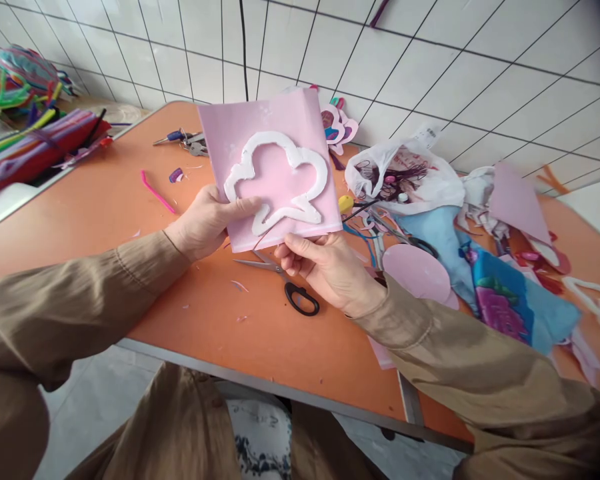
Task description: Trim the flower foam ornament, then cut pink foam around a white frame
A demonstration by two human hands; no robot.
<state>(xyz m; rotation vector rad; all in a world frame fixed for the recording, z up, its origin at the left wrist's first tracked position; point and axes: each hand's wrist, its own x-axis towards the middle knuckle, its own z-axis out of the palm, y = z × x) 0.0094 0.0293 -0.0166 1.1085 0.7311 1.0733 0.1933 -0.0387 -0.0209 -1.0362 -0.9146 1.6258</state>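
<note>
A pink sheet (pixel 220 133) is held up over the orange table, with a white cloud-shaped outline (pixel 313 177) lying on its face. My left hand (pixel 207 220) grips the sheet's lower left side, its thumb pressing on the white outline. At the lower edge of the sheet, my right hand (pixel 330 267) has its thumb and fingers pinched together around a thin dark strand or edge, too small to make out. Scissors with black handles (pixel 301 299) lie on the table just below the sheet, their blades partly spread.
Coloured pipe cleaners (pixel 40 143) are bundled at the far left. A white plastic bag (pixel 430 177), a pink oval piece (pixel 415 270) and a blue packet (pixel 505 293) crowd the right side. Pliers (pixel 196 144) lie behind my left hand. The tiled wall (pixel 300 40) borders the table.
</note>
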